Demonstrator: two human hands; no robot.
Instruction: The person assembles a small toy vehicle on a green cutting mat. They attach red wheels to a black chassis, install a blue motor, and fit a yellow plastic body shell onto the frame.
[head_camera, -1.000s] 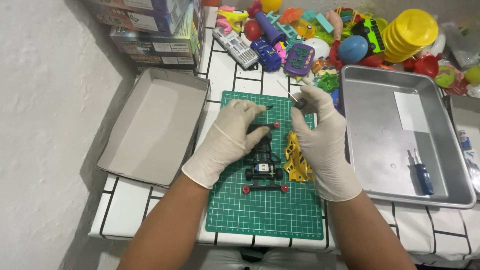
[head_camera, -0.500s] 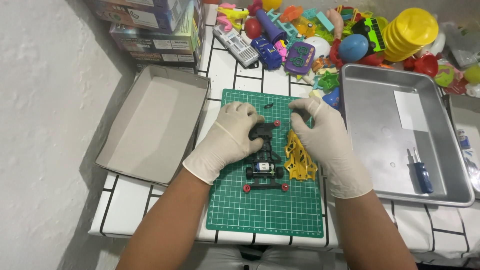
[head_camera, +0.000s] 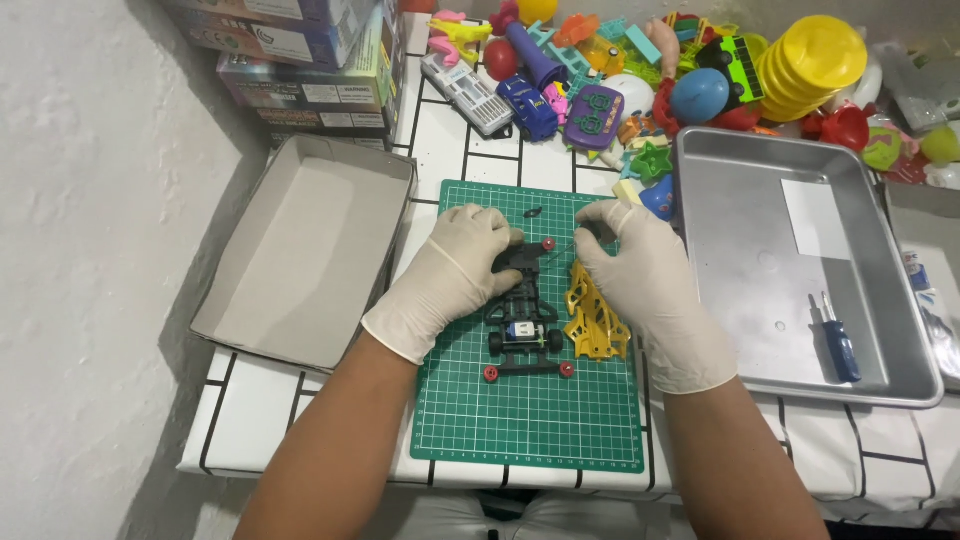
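Observation:
A small black toy car chassis (head_camera: 523, 322) with red wheels lies on the green cutting mat (head_camera: 530, 420). My left hand (head_camera: 455, 270), in a white glove, grips the chassis at its front end. My right hand (head_camera: 640, 275), also gloved, pinches a small dark part near the chassis front. A yellow car body shell (head_camera: 595, 322) lies on the mat beside the chassis, partly under my right hand. A tiny dark piece (head_camera: 533, 212) sits loose on the mat above the hands.
An open cardboard box lid (head_camera: 300, 250) lies to the left. A metal tray (head_camera: 800, 270) to the right holds a blue screwdriver (head_camera: 838, 340) and a white paper. A heap of colourful toys (head_camera: 650, 70) and stacked boxes (head_camera: 300, 50) fill the back.
Both hands have drawn closer to the chassis front. My left hand closed on it, and my right hand lowered from above the yellow shell.

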